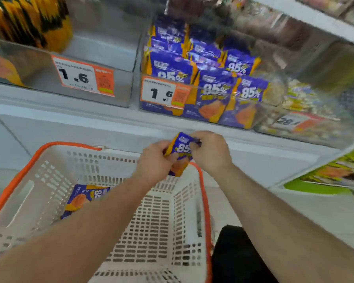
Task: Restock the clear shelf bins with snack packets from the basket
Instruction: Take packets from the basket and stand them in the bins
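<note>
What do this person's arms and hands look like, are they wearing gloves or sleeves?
No gloves and no sleeves in view: both forearms are bare up to the picture's edge. The left hand and right hand show no rings, watch or wristbands.

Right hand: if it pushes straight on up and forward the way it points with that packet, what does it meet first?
Probably the white shelf edge just above the right hand and its purple packet, then the clear bin of matching packets; depth is unclear.

Two orange-and-white price tags (83, 76) reading 1.6 hang on the shelf front; a blurred third tag (294, 121) sits right; pale floor (305, 207) lies below.
</note>
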`<action>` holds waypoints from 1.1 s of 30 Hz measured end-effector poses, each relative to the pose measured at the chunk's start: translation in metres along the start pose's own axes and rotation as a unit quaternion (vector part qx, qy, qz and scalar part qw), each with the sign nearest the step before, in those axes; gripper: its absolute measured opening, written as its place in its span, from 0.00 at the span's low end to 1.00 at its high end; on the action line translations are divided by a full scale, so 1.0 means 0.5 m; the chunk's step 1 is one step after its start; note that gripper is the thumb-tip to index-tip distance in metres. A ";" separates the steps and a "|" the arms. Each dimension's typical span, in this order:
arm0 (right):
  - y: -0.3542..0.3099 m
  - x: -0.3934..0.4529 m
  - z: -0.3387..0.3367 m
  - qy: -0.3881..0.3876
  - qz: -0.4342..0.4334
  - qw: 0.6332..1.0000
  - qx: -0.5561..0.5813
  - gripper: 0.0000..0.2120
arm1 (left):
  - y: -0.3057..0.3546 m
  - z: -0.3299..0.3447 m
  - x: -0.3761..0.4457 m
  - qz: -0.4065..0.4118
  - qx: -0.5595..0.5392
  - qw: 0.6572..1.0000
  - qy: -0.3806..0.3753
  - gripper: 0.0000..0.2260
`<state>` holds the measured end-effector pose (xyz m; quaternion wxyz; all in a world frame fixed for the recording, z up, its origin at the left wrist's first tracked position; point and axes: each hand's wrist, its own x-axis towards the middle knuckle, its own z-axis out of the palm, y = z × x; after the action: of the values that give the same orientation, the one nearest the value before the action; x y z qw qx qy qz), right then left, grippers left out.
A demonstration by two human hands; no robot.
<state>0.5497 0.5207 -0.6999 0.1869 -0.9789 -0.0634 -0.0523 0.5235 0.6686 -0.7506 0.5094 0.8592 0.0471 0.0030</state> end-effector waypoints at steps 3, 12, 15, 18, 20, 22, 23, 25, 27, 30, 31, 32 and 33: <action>-0.003 -0.001 -0.071 0.138 -0.067 0.984 0.089 0.10 | 0.071 -0.002 0.030 0.156 0.027 0.985 0.073 0.13; 0.053 0.047 -0.271 0.546 -0.155 0.822 0.049 0.08 | 0.173 -0.027 0.057 0.227 0.346 0.905 0.098 0.42; 0.070 0.082 -0.279 0.548 -0.121 0.827 0.018 0.09 | 0.172 -0.025 0.055 0.226 0.355 0.902 0.101 0.43; 0.072 0.109 -0.270 0.505 -0.086 0.859 -0.001 0.11 | 0.169 -0.023 0.055 0.223 0.354 0.903 0.102 0.42; 0.069 0.123 -0.267 0.402 -0.045 0.912 -0.066 0.14 | 0.170 -0.026 0.056 0.224 0.354 0.903 0.096 0.42; 0.071 0.133 -0.259 0.265 0.002 0.955 -0.132 0.16 | 0.169 -0.026 0.055 0.231 0.356 0.901 0.092 0.43; 0.069 0.131 -0.256 0.227 0.030 0.965 -0.131 0.16 | 0.165 -0.026 0.053 0.238 0.350 0.901 0.093 0.43; 0.064 0.118 -0.242 0.276 0.044 0.958 -0.071 0.19 | 0.146 -0.028 0.044 0.255 0.325 0.905 0.101 0.42; 0.052 0.104 -0.212 0.402 -0.050 0.914 -0.008 0.21 | 0.105 -0.033 0.029 0.258 0.299 0.913 0.103 0.42; 0.010 0.077 -0.127 0.429 -0.209 0.878 0.033 0.15 | 0.014 -0.045 -0.004 0.185 0.282 0.940 0.053 0.41; -0.014 0.066 -0.089 0.402 -0.240 0.882 0.048 0.14 | -0.022 -0.050 -0.016 0.153 0.280 0.947 0.031 0.40; -0.037 0.057 -0.047 0.369 -0.266 0.888 0.065 0.12 | -0.058 -0.058 -0.026 0.120 0.278 0.953 0.011 0.38; -0.060 0.044 -0.001 0.327 -0.286 0.897 0.083 0.11 | -0.095 -0.067 -0.036 0.088 0.278 0.957 -0.004 0.37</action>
<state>0.5673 0.5507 -0.6859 0.2547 -0.8271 -0.2801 -0.4155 0.5002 0.7190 -0.7752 0.2486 0.9676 -0.0317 0.0307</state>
